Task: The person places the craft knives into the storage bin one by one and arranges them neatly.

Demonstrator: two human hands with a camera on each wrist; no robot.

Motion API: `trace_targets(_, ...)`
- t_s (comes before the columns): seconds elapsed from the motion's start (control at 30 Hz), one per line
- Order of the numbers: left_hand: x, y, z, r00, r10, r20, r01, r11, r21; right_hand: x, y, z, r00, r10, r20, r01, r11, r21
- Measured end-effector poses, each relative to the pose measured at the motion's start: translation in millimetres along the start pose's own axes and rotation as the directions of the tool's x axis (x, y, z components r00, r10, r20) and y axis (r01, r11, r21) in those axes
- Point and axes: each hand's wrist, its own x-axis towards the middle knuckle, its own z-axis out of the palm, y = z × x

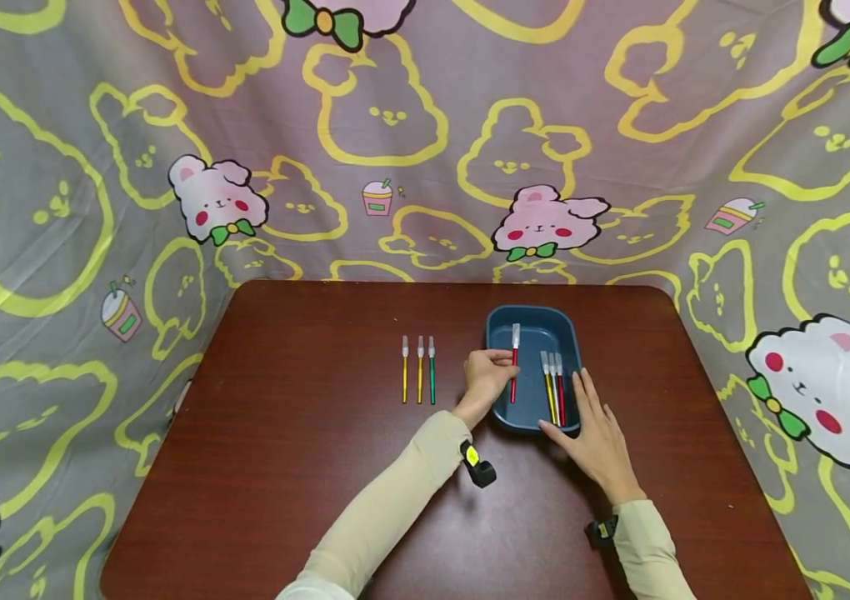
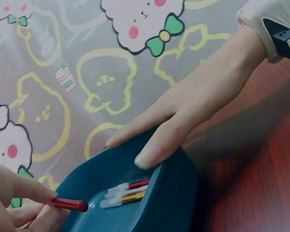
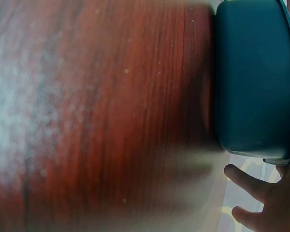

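Note:
My left hand (image 1: 487,382) pinches a red craft knife (image 1: 515,367) with a pale clear cap, holding it over the left part of a blue plastic box (image 1: 533,312). Inside the box at the right lie three capped craft knives (image 1: 554,390): yellow, silvery and red. My right hand (image 1: 601,437) rests against the box's front right corner, its fingers fairly straight along the right side and thumb at the front rim. Left of the box, two yellow craft knives (image 1: 420,371) and a green craft knife (image 1: 432,375) lie in a row on the table.
The brown wood-grain table (image 1: 282,450) carries everything. A patterned cloth curtain (image 1: 425,125) rises behind the table and along both sides. In the right wrist view the box's outer wall (image 3: 256,82) stands on the tabletop.

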Motion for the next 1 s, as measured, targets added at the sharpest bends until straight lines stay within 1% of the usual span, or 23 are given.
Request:
trace_targets(0.27,-6.3,6.3,25.8,1.000,0.001,-0.019,0.000,0.997,0.073,-0.4,2.0,-0.7,1.000,-0.011,-0.010,0.011,1.000,-0.009)
trace_targets(0.4,-6.1,4.5,37.9,1.000,-0.005,-0.025,0.008,0.994,0.107,-0.4,3.4,-0.3,1.000,-0.013,-0.014,0.013,1.000,-0.011)
trace_targets(0.53,-4.1,-2.5,50.7,0.998,-0.017,-0.055,0.025,0.988,0.152,0.0,4.5,0.6,1.000,-0.015,-0.016,0.015,1.000,-0.011)
trace_targets(0.63,-1.8,-9.8,59.3,0.996,-0.039,-0.080,0.052,0.984,0.170,0.4,4.9,1.2,1.000,-0.023,-0.018,0.023,1.000,-0.013)
trace_targets(0.8,3.0,-19.2,68.6,0.994,-0.060,-0.096,0.076,0.981,0.181,0.4,5.0,1.5,0.999,-0.032,-0.026,0.032,0.999,-0.009)
trace_targets(1.0,5.6,-25.8,77.5,0.989,-0.078,-0.123,0.100,0.978,0.183,0.1,5.1,1.8,0.998,-0.045,-0.041,0.045,0.999,-0.002)
